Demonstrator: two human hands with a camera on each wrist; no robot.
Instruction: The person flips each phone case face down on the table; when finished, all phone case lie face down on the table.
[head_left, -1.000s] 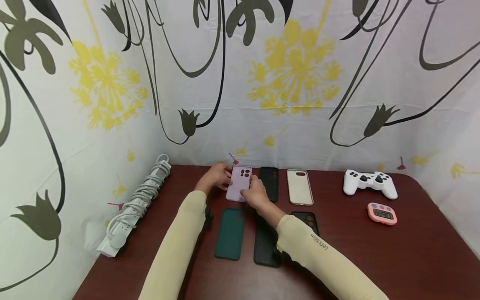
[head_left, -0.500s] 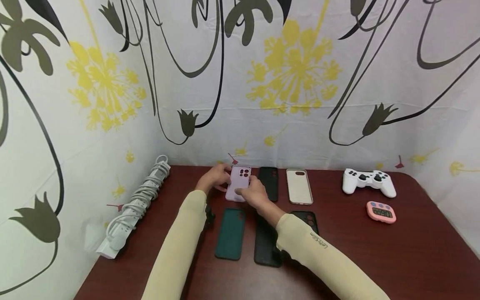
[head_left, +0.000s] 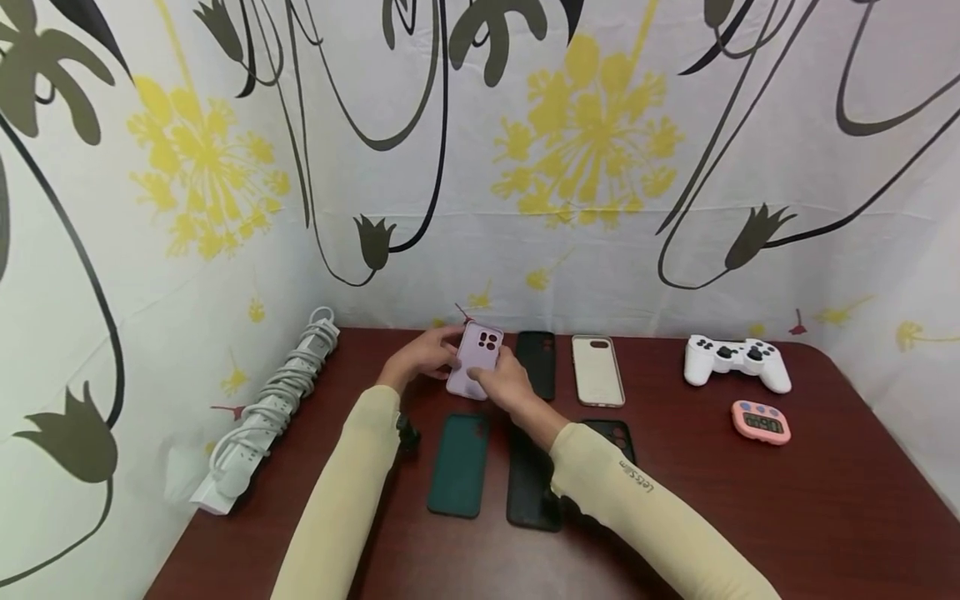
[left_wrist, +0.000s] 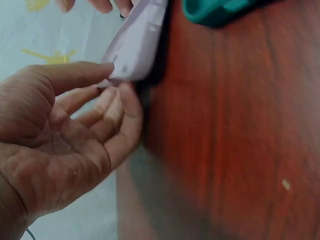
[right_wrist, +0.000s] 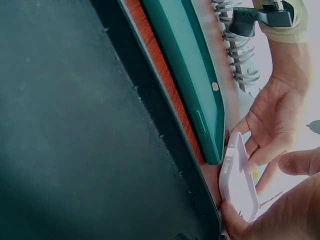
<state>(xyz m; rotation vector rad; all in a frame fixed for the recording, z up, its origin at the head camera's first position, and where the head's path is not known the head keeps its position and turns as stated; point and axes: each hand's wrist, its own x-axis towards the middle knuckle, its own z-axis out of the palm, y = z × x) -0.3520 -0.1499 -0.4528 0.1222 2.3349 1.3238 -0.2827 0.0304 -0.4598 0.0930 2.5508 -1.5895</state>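
A lilac phone case [head_left: 472,367] with camera cutouts is between both hands near the table's back edge, tilted slightly. My left hand [head_left: 429,353] pinches its left edge; in the left wrist view, the thumb and fingers of this hand [left_wrist: 65,130] meet at a corner of the case [left_wrist: 135,50]. My right hand [head_left: 512,383] grips the opposite edge, thumb over the case's face; the right wrist view has this hand [right_wrist: 287,210] at the near end of the case [right_wrist: 234,175]. A teal phone case [head_left: 457,467] lies just in front of the hands.
Right of the hands lie a dark phone case [head_left: 536,362] and a cream one [head_left: 598,372]. Nearer are a long black case [head_left: 529,496] and another black case [head_left: 617,433], both partly under the right arm. A cord-wrapped power strip [head_left: 273,408], white game controller [head_left: 737,363] and pink timer [head_left: 761,422] flank them.
The lilac case has shifted slightly up in the head view, and its far end has turned a little to the right. Both hands keep hold of it. The other cases stay put.
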